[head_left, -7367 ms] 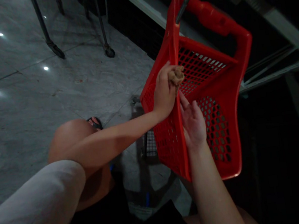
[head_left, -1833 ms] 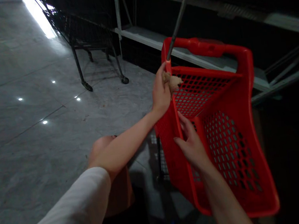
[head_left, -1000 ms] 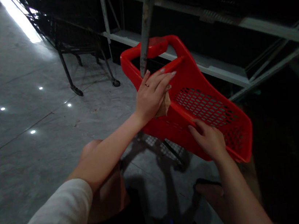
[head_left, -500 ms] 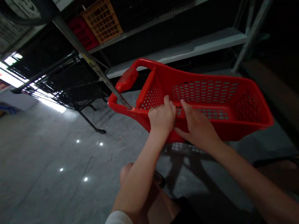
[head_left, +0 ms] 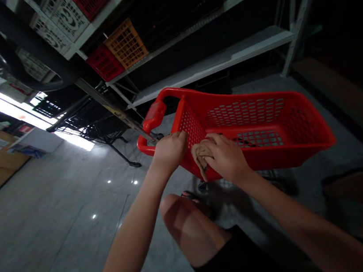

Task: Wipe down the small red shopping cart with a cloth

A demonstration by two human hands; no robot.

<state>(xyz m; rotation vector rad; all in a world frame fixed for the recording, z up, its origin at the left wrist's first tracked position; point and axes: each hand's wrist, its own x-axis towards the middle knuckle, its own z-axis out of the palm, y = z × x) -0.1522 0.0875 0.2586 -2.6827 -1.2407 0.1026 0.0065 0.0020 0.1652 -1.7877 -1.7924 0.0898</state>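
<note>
Tan cloth [head_left: 200, 156] at red cart [head_left: 264, 154]; pole marking [head_left: 116, 111] illegible.

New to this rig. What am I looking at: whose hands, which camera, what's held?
No robot here: these are a person's two bare hands. Every picture comes from one camera worn on their head, looking forward and down. The right hand holds a crumpled brown cloth against the near side of a red plastic cart. The left hand is curled at the near rim, by the handle; whether it grips is unclear. The cart stands on a grey floor. Behind it, an orange crate sits on a shelf.
</note>
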